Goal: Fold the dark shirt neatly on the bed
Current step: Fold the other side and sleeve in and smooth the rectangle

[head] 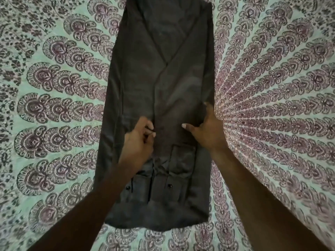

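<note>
The dark shirt (161, 78) lies lengthwise down the middle of the bed as a long narrow strip, its sides and sleeves folded inward. Two buttoned cuffs sit near the bottom end. My left hand (139, 140) rests on the shirt left of its centre seam, fingers curled and pinching a bit of the fabric. My right hand (204, 127) lies on the shirt's right edge with the thumb stretched toward the middle and the fingers spread flat along the edge.
A pale green bedsheet (54, 87) printed with purple mandala patterns covers the bed on all sides of the shirt. Both forearms reach in from the bottom of the view.
</note>
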A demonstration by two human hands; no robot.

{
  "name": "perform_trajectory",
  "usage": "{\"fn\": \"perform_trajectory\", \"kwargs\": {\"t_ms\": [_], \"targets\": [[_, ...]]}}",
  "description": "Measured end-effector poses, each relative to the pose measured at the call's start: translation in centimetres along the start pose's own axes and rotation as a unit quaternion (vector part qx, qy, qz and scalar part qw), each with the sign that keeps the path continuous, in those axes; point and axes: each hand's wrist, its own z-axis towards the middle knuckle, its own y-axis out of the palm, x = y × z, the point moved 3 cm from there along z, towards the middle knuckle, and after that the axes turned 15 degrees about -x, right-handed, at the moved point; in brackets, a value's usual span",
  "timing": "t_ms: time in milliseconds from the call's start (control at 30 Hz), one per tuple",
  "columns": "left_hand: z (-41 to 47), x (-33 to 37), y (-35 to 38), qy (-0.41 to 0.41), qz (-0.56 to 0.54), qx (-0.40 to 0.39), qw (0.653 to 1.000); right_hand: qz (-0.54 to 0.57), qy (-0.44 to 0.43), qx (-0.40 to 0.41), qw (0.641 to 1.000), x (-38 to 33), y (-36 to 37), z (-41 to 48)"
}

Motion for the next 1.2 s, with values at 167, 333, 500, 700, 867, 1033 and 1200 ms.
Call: {"fn": "perform_trajectory", "kwargs": {"t_ms": [167,333,500,700,867,1033,1200], "targets": [[-2.3,0.4,0.1,0.003,0.061,-0.073,0.995,-0.001,0.023,-0.051,0.998,1.9,3.0,-4.6],[-3.4,0.0,0.5,-0.064,0.069,-0.097,0.991,-0.017,0.031,-0.058,0.998,3.5,5.0,-7.9],[-4.2,-0.5,1.7,-0.067,0.06,-0.089,0.992,-0.013,-0.02,-0.031,0.999,4.4,5.4,-10.0],[-4.9,-1.0,2.5,-0.053,0.099,-0.101,0.989,0.047,-0.061,-0.066,0.995,5.8,6.7,-10.7],[-6.1,-0.7,3.0,0.008,0.193,-0.098,0.976,-0.037,-0.017,-0.083,0.996,5.0,6.4,-10.8],[-6.6,-1.3,3.0,0.047,0.418,-0.158,0.893,-0.331,-0.18,0.029,0.926,2.0,6.7,-8.8],[-6.8,-2.7,3.0,0.048,0.402,-0.186,0.895,-0.418,-0.18,-0.003,0.89,3.4,5.7,-5.2]]}}
